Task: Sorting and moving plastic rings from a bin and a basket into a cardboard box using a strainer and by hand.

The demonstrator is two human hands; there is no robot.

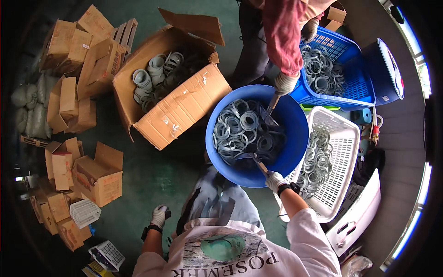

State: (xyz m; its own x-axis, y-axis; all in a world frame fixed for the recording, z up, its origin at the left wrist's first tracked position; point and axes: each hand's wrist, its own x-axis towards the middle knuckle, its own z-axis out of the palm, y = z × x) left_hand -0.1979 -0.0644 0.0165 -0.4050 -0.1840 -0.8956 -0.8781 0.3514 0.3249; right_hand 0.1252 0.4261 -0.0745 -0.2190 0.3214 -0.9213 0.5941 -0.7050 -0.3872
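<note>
A round blue tub (302, 138) in front of me holds many loose grey rings (234, 123). Over its near rim, my right hand (275, 181), in a whitish glove, is closed round the wooden handle of a hand trowel (259, 164). The trowel's metal blade dips among the rings. My left hand (159, 215), also gloved, hangs low at my left side, fingers curled in with nothing visible in them. Across the tub a co-worker's gloved hand (286, 83) grips another trowel (269, 113), its blade at the rings too.
Left of the tub stands an open cardboard box (180, 108) of larger grey rings. To the right are a white basket (344, 159) and a blue crate (364, 90), both with rings, plus a blue drum (380, 69). Cardboard boxes (98, 173) are piled along the left.
</note>
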